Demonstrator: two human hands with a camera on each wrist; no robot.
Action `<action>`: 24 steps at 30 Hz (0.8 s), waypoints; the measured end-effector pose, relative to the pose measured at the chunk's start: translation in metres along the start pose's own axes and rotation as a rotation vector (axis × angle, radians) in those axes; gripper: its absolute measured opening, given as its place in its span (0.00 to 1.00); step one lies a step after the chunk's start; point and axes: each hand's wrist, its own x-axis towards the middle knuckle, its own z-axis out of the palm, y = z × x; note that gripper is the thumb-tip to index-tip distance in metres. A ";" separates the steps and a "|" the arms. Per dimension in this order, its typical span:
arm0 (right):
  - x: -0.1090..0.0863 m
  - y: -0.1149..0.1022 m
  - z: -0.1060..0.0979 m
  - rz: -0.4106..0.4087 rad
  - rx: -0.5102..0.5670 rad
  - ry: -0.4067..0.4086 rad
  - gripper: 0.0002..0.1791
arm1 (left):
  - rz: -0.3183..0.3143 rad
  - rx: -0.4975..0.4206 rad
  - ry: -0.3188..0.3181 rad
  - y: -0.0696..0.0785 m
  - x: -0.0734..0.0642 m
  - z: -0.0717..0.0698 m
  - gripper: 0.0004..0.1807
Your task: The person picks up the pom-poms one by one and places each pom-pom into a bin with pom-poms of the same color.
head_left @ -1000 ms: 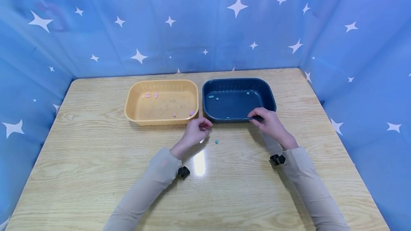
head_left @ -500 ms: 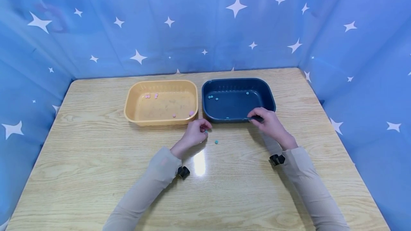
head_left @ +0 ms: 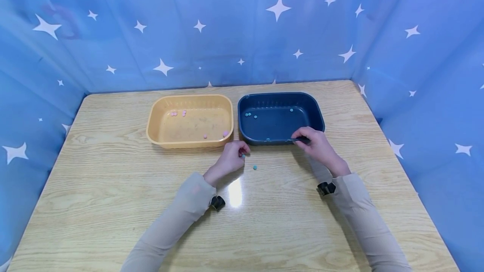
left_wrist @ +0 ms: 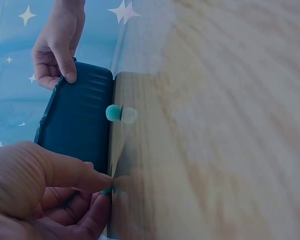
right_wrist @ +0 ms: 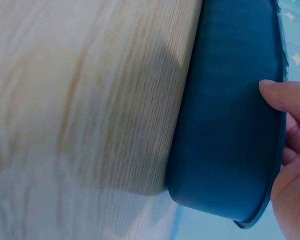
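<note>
My left hand is low over the table in front of the gap between two bins. Its thumb and fingertips pinch a small teal ball, mostly hidden by the fingers in the left wrist view. Another teal ball lies on the wood just to the right of that hand. With thumb inside and fingers outside, my right hand grips the rim of the dark blue bin at its near right corner. Several teal balls are inside this bin.
Left of the blue bin stands a yellow bin with several pink balls in it. Both bins sit toward the back of the wooden table. A blue curtain with white stars encloses the back and sides.
My left hand has shifted very slightly right, and its thumb and fingers have come together around the teal ball, which now shows at the fingertips. The right hand has stayed on the rim.
</note>
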 end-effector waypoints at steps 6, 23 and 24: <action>0.000 0.000 0.000 0.015 -0.002 -0.011 0.12 | 0.004 0.002 0.008 -0.002 0.000 0.000 0.17; 0.001 -0.001 -0.001 0.037 -0.004 -0.023 0.11 | -0.039 -0.068 -0.034 0.004 -0.002 -0.008 0.13; 0.001 -0.001 -0.001 0.037 -0.006 -0.023 0.11 | -0.036 -0.075 -0.037 0.005 -0.003 -0.009 0.13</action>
